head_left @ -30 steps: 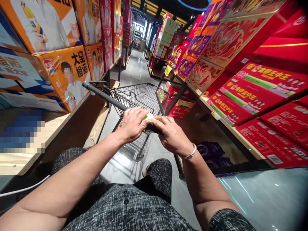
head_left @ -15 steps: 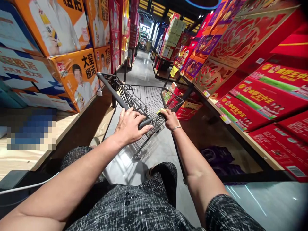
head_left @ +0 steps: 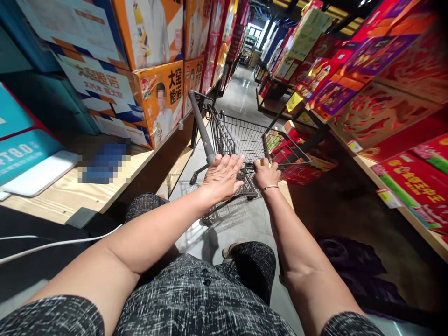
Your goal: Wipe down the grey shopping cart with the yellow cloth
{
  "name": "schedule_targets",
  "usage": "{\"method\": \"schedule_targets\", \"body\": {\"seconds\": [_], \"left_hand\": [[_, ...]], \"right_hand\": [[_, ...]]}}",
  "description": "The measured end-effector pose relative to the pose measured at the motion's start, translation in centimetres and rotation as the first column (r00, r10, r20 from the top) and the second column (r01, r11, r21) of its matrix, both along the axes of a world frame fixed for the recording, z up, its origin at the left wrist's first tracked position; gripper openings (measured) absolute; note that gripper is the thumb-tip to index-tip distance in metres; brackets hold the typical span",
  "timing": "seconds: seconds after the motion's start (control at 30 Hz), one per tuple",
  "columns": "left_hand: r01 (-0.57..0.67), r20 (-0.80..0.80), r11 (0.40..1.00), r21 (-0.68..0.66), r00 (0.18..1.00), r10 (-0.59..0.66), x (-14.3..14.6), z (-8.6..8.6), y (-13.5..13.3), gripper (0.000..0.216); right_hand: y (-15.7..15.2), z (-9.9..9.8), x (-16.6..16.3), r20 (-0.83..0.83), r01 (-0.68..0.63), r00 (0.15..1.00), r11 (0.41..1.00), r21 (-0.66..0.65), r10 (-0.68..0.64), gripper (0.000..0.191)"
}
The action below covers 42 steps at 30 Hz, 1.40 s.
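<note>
A dark wire shopping cart [head_left: 241, 129] stands in front of me, angled across the aisle, with its grey handle bar [head_left: 203, 126] running toward my hands. My left hand [head_left: 223, 178] lies over the near part of the bar, palm down, fingers stretched out and not wrapped round it. Beside it, my right hand [head_left: 266, 173], with a thin bracelet at the wrist, is closed over the right end of the handle. A bit of yellow shows by its fingers; what it is I cannot make out. The handle under both hands is mostly hidden.
Orange drink cartons [head_left: 161, 100] are stacked on a wooden shelf [head_left: 94, 198] at the left. On the right, a shelf carries red gift boxes [head_left: 416, 186] and a yellow tag [head_left: 294, 101]. White cables [head_left: 63, 242] hang at lower left. The tiled aisle [head_left: 241, 88] runs ahead.
The view has swung left, so cart and shelves sit further right. My left hand's fingers have straightened from a looser curl over the bar. My right hand keeps its hold.
</note>
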<state>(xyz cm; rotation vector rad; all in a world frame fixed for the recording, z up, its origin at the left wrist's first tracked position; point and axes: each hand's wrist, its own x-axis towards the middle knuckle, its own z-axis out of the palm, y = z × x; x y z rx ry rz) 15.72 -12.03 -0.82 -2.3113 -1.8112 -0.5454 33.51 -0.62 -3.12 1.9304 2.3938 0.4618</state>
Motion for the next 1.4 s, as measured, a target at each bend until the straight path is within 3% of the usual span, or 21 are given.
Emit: {"method": "schedule_targets", "body": {"seconds": [0.13, 0.27, 0.37, 0.53, 0.73, 0.93, 1.03, 1.17, 1.23, 1.3, 1.4], "left_hand": [[-0.024, 0.037, 1.0, 0.014, 0.999, 0.023, -2.2, 0.8, 1.4, 0.059], [-0.148, 0.093, 0.989, 0.021, 0.985, 0.146, -3.5, 1.4, 3.2, 0.048], [-0.247, 0.144, 0.969, 0.02, 0.96, 0.242, -4.4, 1.3, 5.1, 0.051], [-0.297, 0.238, 0.955, 0.023, 0.929, 0.283, -6.5, 1.0, 8.6, 0.063], [-0.397, 0.296, 0.915, -0.072, 0.868, 0.399, -8.5, 0.9, 12.4, 0.089], [-0.443, 0.415, 0.893, -0.079, 0.8, 0.434, -9.6, 0.3, 15.9, 0.082], [-0.452, 0.475, 0.888, -0.083, 0.765, 0.434, -10.1, 0.2, 17.7, 0.092], [-0.416, 0.6, 0.901, -0.121, 0.692, 0.4, -11.0, 0.4, 20.3, 0.102], [-0.379, 0.666, 0.918, -0.115, 0.657, 0.354, -11.6, 0.5, 21.6, 0.106], [-0.349, 0.708, 0.929, -0.119, 0.626, 0.326, -12.2, 0.5, 22.9, 0.11], [-0.377, 0.749, 0.909, -0.176, 0.548, 0.372, -12.8, 0.6, 24.5, 0.115]], "right_hand": [[-0.1, 0.1, -1.4, -0.003, -0.025, 1.0, 1.0, 0.019, 0.025, 0.044], [-0.2, 0.4, -3.1, -0.006, -0.051, 0.999, 0.999, 0.013, 0.051, 0.043], [-0.2, 0.7, -4.4, -0.008, -0.077, 0.997, 0.997, 0.001, 0.077, 0.044], [0.1, 1.3, -6.5, -0.019, -0.109, 0.994, 0.994, -0.028, 0.109, 0.048], [1.3, 2.3, -8.6, -0.078, -0.145, 0.987, 0.986, -0.083, 0.138, 0.05], [4.8, 3.5, -8.8, -0.239, -0.25, 0.95, 0.95, -0.186, 0.203, 0.048], [7.4, 4.0, -8.0, -0.454, -0.365, 0.864, 0.893, -0.262, 0.22, 0.045], [10.1, 3.7, -3.7, -0.748, -0.465, 0.66, 0.822, -0.328, 0.074, 0.059], [10.2, 2.8, -0.2, -0.782, -0.426, 0.624, 0.842, -0.333, 0.007, 0.062], [9.3, 1.6, 3.1, -0.758, -0.352, 0.645, 0.843, -0.407, -0.096, 0.059], [7.1, -0.4, 6.1, -0.703, -0.256, 0.626, 0.763, -0.594, -0.337, 0.061]]}}
